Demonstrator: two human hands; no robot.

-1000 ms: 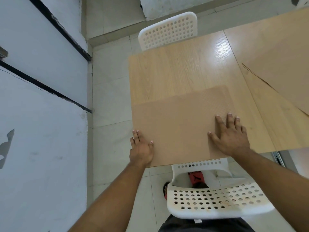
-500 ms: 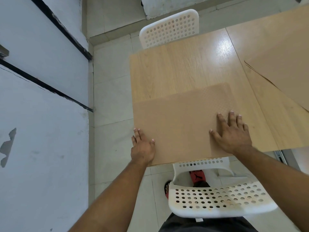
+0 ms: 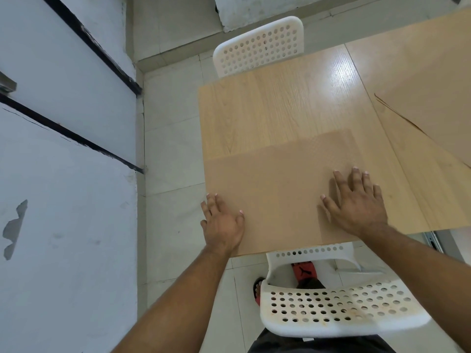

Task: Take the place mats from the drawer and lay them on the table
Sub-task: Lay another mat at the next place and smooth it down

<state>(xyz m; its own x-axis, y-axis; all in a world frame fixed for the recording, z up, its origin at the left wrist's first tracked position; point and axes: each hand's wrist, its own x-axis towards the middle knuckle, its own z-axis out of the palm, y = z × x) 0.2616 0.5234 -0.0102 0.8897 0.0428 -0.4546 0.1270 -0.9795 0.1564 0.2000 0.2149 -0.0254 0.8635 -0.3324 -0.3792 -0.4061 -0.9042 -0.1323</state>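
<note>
A tan place mat (image 3: 280, 184) lies flat on the near left corner of the light wooden table (image 3: 275, 105). My left hand (image 3: 223, 224) rests on the mat's near left corner, fingers spread, partly past the table's left edge. My right hand (image 3: 356, 202) lies flat on the mat's right part, fingers apart. Another tan place mat (image 3: 433, 98) lies on the table at the far right, its edge running diagonally. No drawer shows in this view.
A white perforated chair (image 3: 341, 309) stands between me and the table's near edge. A second white chair (image 3: 260, 47) is tucked in at the far side. A white wall with black strips (image 3: 63, 123) runs along the left, with tiled floor (image 3: 170, 154) between.
The mat has slid slightly away from me along the table with both hands on it. My fingers have spread a little wider.
</note>
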